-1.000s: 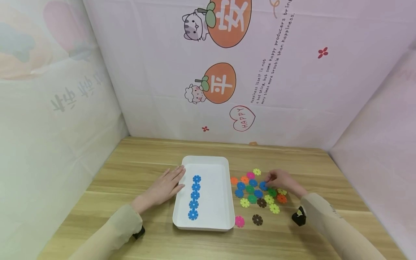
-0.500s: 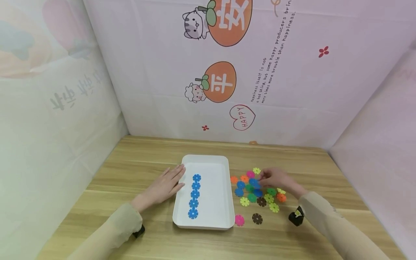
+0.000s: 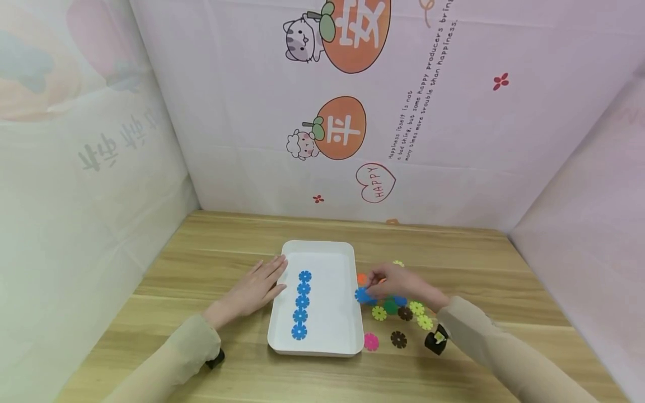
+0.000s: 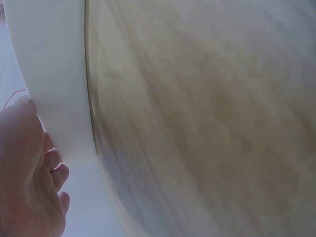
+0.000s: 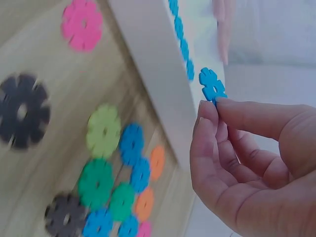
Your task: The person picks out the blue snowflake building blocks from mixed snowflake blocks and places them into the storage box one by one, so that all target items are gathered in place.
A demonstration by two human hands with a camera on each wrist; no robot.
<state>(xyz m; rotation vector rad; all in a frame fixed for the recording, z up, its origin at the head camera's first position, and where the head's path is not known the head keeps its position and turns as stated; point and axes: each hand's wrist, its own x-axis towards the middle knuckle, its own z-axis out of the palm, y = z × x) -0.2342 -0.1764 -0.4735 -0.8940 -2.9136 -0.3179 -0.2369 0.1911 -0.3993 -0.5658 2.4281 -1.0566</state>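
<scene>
Between thumb and fingertips my right hand (image 3: 395, 281) pinches a blue snowflake disc (image 5: 212, 85), held up near the right wall of a white tray (image 3: 332, 352). In the head view that disc overlaps the tray's right rim. A column of several blue discs (image 3: 302, 301) lies along the tray's left half. My left hand (image 3: 249, 291) rests with straight fingers on the tray's left rim; the left wrist view shows its fingers (image 4: 59, 175) against the white wall.
Loose discs lie on the wooden table right of the tray, among them a green one (image 5: 96, 183), a pink one (image 3: 371, 342), a dark brown one (image 3: 398, 340) and a yellow one (image 3: 425, 322). Printed cloth walls (image 3: 252, 112) enclose the table's back and sides.
My right hand has picked the blue disc out of the loose pieces and carried it left to the tray's right rim. The left hand and the column of discs stay put.
</scene>
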